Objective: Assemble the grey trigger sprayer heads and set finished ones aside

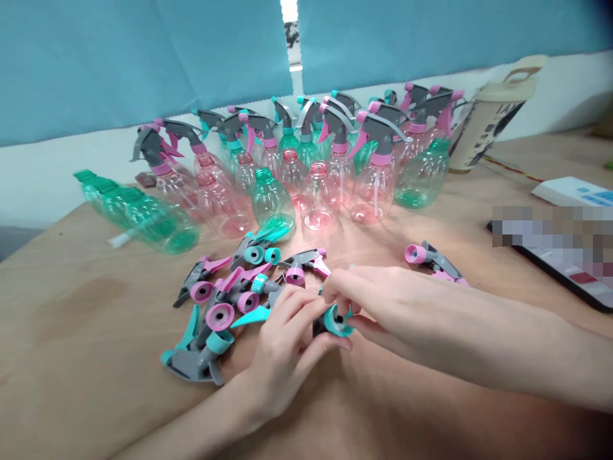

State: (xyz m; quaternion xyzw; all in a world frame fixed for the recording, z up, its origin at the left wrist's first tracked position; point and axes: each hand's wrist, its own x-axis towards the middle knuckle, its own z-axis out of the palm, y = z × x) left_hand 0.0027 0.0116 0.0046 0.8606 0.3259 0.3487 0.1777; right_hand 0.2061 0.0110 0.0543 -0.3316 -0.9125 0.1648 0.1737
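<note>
My left hand (287, 345) is closed round a trigger spray head (339, 321), whose teal collar faces up and towards me, its opening visible. My right hand (368, 303) reaches in from the right, fingers curled and pinching at the collar's rim; whether something small sits between its fingertips is hidden. Left of my hands lies a pile of loose spray heads, among them a pink-collared one (220, 315) and a teal-and-grey one (191, 364). Another pink and grey spray head (433, 259) rests beyond my right forearm.
Behind the pile stand several clear bottles, such as a green one (272, 204) and a pink one (318, 201) without heads; others carry spray heads (378, 134). Green bottles (158, 220) lean or lie at left. A tumbler (493, 118) and a phone-like slab (565, 268) are at right.
</note>
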